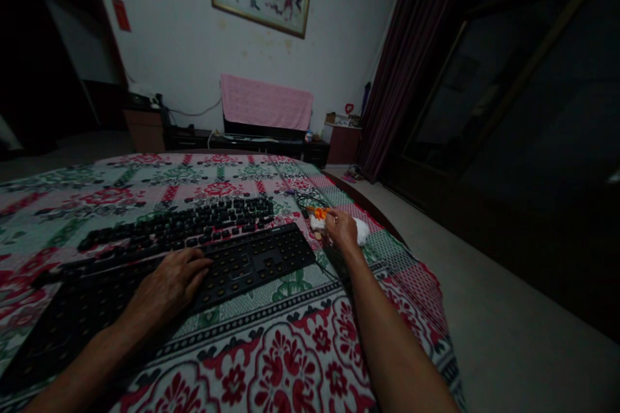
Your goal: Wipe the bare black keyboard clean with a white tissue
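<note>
A black keyboard base (278, 251) stripped of its keycaps lies slantwise on the patterned cloth, small round domes showing in its key positions. My left hand (169, 281) rests flat on its middle part, fingers stretched out and holding nothing. Behind the base, many loose black keycaps (232, 218) are laid out in rough rows. At the right, my right hand (341, 229) has its fingers closed at a small bright orange object (320, 213), whose exact kind I cannot make out. White crumpled material, like tissue or cotton (361, 232), lies beside and partly behind this hand.
A dark cable (310, 200) curls behind the right hand. The flowered tablecloth (290, 361) covers the table, whose rounded edge (387, 222) runs along the right. Against the far wall stand a low cabinet (188, 141) and a screen draped with a pink towel (266, 102).
</note>
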Motion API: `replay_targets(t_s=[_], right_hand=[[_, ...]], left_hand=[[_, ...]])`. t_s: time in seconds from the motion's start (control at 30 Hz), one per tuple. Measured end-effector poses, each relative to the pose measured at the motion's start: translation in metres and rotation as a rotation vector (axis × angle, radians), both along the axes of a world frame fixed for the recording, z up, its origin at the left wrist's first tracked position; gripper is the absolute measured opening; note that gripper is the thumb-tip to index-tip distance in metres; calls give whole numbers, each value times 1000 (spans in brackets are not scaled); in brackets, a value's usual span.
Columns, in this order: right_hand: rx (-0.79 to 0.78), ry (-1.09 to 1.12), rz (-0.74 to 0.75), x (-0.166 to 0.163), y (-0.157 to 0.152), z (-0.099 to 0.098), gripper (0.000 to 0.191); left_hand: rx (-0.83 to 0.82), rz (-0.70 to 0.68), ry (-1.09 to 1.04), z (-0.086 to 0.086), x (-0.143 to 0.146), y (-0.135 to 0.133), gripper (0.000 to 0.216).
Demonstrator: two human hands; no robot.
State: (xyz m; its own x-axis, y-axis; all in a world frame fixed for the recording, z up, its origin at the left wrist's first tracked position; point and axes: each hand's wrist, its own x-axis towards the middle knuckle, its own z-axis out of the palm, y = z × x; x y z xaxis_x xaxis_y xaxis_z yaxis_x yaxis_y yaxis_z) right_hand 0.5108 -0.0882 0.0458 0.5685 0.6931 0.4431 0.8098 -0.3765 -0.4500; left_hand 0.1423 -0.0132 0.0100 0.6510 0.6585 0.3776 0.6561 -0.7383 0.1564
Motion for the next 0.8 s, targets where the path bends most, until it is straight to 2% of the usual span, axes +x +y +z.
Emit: replay_targets(t_s=[0.1, 0.2, 0.67, 0.8], right_hand=[[102, 2, -159, 15, -5, 0, 31], [103, 12, -238, 23, -7, -3, 33], [-35, 38, -33, 15, 9, -7, 31], [-154, 6, 61, 7, 22, -5, 31]], left_hand=[[17, -1, -7, 0, 0, 0, 36], [29, 4, 4, -1, 0, 0, 37], [63, -10, 15, -1, -3, 3, 39], [65, -7, 1, 0, -2, 1, 40]])
